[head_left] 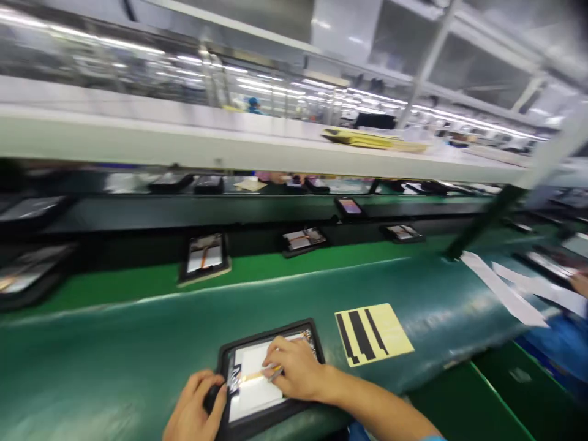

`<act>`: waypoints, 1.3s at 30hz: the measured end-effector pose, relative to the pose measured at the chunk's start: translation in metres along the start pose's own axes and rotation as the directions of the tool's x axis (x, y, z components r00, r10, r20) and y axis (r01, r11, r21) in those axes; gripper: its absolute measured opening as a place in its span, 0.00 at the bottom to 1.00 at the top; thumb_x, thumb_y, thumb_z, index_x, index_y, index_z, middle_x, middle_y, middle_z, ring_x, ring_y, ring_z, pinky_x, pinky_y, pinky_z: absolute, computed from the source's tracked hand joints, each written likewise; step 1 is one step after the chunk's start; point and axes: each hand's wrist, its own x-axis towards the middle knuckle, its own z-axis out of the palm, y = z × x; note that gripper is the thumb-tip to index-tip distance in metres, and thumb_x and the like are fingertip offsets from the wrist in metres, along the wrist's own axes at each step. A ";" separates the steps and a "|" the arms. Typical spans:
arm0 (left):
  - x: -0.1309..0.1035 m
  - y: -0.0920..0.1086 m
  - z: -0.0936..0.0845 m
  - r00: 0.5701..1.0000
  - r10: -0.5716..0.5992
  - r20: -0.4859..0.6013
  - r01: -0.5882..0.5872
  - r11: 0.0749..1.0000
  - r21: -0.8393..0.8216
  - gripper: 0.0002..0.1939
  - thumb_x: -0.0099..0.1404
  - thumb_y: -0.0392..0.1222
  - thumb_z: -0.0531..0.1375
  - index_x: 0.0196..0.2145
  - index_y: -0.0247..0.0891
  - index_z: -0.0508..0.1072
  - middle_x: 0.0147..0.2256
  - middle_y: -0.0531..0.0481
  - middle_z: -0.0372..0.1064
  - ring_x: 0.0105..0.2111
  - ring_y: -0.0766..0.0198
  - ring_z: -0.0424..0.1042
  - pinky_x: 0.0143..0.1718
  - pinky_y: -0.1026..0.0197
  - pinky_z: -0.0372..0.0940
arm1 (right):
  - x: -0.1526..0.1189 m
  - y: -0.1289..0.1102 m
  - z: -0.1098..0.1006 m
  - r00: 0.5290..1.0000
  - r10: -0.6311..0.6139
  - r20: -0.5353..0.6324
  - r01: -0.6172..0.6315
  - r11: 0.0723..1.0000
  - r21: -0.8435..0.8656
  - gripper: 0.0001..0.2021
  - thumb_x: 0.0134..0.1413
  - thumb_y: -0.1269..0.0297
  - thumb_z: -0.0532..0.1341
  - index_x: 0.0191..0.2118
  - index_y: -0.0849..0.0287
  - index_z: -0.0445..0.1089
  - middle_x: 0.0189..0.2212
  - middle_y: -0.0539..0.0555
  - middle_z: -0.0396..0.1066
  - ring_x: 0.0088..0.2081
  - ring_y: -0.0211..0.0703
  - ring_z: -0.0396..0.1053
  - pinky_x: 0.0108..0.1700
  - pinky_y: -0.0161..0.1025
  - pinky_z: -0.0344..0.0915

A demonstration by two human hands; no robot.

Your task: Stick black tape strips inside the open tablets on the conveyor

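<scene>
An opened tablet lies in a black tray on the bench in front of me. Its large white battery panels are exposed, and an orange flat cable crosses them. My left hand grips the tray's left edge, thumb and fingers on either side of a dark rounded part. Over the middle of the tablet, my right hand is closed in a pinch above the cable. A small pale, thin piece shows at its fingertips, too blurred to name. To the right lies a yellow sheet bearing black strips.
Behind the bench, a green conveyor belt carries several opened tablets in black trays. A white shelf spans above it, holding yellow folders. White paper strips lie by a dark post. A co-worker's hand shows at far right.
</scene>
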 end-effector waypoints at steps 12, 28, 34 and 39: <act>-0.011 0.044 -0.005 0.998 -0.062 0.021 0.060 0.995 0.083 0.06 0.65 0.36 0.55 0.36 0.42 0.72 0.43 0.49 0.68 0.44 0.60 0.72 0.44 0.59 0.68 | 0.008 -0.010 0.010 0.961 -0.203 0.190 0.245 0.941 -0.234 0.17 0.67 0.62 0.60 0.59 0.51 0.69 0.49 0.55 0.72 0.37 0.42 0.72 0.41 0.38 0.65; 0.013 0.066 -0.014 0.985 -0.062 0.161 0.005 0.943 0.334 0.04 0.64 0.37 0.59 0.34 0.39 0.74 0.40 0.43 0.67 0.42 0.53 0.69 0.39 0.55 0.66 | 0.008 -0.011 0.020 0.938 -0.243 0.246 0.328 0.851 -0.411 0.22 0.68 0.57 0.60 0.63 0.61 0.65 0.43 0.59 0.72 0.36 0.45 0.73 0.37 0.40 0.66; -0.009 0.052 -0.022 0.989 0.091 0.117 -0.121 0.950 0.289 0.12 0.69 0.37 0.56 0.46 0.42 0.76 0.51 0.42 0.69 0.50 0.52 0.68 0.49 0.51 0.65 | 0.008 -0.011 0.020 0.927 -0.265 0.265 0.357 0.841 -0.407 0.23 0.67 0.58 0.61 0.63 0.61 0.65 0.45 0.60 0.72 0.37 0.46 0.73 0.38 0.41 0.66; -0.029 0.048 -0.021 0.954 0.262 0.143 -0.294 0.912 0.287 0.20 0.70 0.39 0.55 0.58 0.47 0.72 0.61 0.42 0.65 0.57 0.49 0.64 0.53 0.49 0.61 | 0.007 -0.011 0.020 0.923 -0.264 0.279 0.361 0.846 -0.393 0.24 0.67 0.58 0.62 0.64 0.61 0.64 0.45 0.60 0.72 0.38 0.46 0.73 0.39 0.40 0.66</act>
